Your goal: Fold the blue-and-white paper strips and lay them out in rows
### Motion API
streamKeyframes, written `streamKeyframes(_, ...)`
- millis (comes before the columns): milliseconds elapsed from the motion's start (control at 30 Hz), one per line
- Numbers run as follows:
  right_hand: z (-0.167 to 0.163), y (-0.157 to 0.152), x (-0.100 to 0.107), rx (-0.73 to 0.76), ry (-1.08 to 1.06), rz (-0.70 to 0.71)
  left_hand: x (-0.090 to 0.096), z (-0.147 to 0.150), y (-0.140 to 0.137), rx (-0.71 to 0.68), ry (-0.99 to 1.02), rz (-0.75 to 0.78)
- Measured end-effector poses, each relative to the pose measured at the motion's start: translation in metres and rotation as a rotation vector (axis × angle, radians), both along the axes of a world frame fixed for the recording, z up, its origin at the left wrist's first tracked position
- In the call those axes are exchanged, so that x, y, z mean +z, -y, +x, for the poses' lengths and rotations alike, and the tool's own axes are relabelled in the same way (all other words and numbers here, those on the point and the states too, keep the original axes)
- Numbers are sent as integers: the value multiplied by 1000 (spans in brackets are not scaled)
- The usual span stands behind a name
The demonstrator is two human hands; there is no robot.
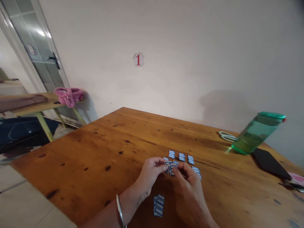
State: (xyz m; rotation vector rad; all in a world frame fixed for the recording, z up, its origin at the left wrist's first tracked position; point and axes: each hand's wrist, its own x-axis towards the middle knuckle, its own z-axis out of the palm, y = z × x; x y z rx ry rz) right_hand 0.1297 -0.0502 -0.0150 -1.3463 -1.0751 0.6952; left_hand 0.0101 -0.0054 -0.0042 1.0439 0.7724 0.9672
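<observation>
Both hands meet at lower centre of the frame, above a wooden table. The left hand pinches a small stack of blue-and-white cards between thumb and fingertips. The right hand grips the same stack from the other side, fingers curled around its edge. A metal bangle sits on the left wrist.

Card positions:
- Held stack: between the two hands, just above the tabletop.
- Row of three cards: flat on the table, just beyond the hands, toward frame centre.
- One more card: flat, just right of the right hand's fingers, partly hidden.
- Loose pile: flat, at bottom centre, between the two forearms.

Other items on the table, right side of the frame:
- Green bottle with a green lid, appearing tilted in this view.
- White scissors, just left of the bottle's base.
- Black flat object, below the bottle, near the table's right edge.

Background: a round sign bearing a red "1" on the wall at upper centre. A pink cloth lies on a bench at left. A glazed door stands at upper left.
</observation>
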Motion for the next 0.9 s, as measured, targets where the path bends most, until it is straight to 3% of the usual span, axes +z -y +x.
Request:
streamKeyframes(100, 2, -1, -3, -31, 25, 4, 2, 0, 2, -65, 50, -38)
streamKeyframes(267, 4, -1, -5, -17, 28, 10, 4, 0, 4, -34, 83, -45)
streamKeyframes(900, 2, 1, 1, 13, -40, 9, 1, 2, 5, -44, -13, 23)
